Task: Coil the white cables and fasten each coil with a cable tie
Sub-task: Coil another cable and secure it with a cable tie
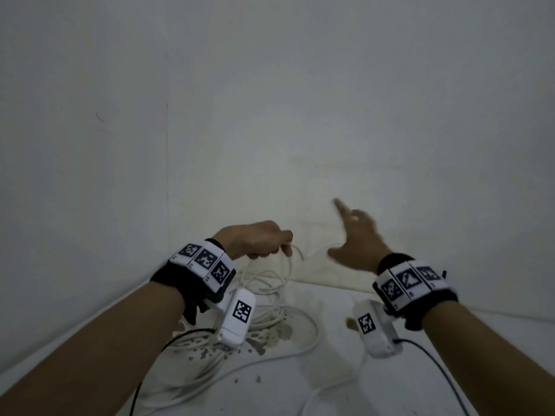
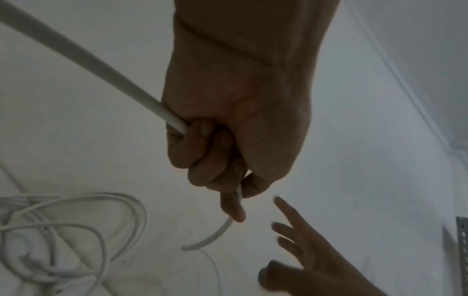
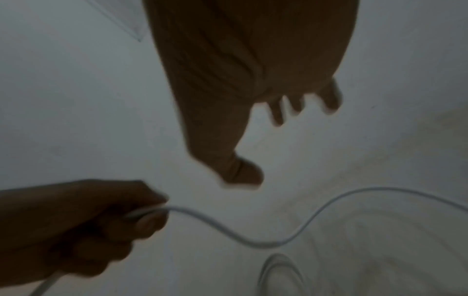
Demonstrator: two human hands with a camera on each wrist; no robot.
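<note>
Pale, bare walls meet in a corner ahead of you, and below your hands lies a white, speckled desk [image 1: 300, 382]. Your left hand [image 1: 255, 240] is curled round a thin white round cable [image 2: 88, 60], with a short free end [image 2: 215, 236] curving out past the fingertips. Your right hand [image 1: 354, 241] is raised just beside it, fingers spread and blurred, holding nothing.

You look to be at the start of coiling: one end is secured, no tidy loop yet shows in the fist. The next move probably calls for your right hand to catch the slack that trails from the left hand and lay it back in as an even loop.

Beneath your left wrist, the rest of the white cables [image 1: 279, 298] lie in a loose, overlapping tangle on the desk, with one strand sweeping toward your right wrist. No cable tie shows in any view.
</note>
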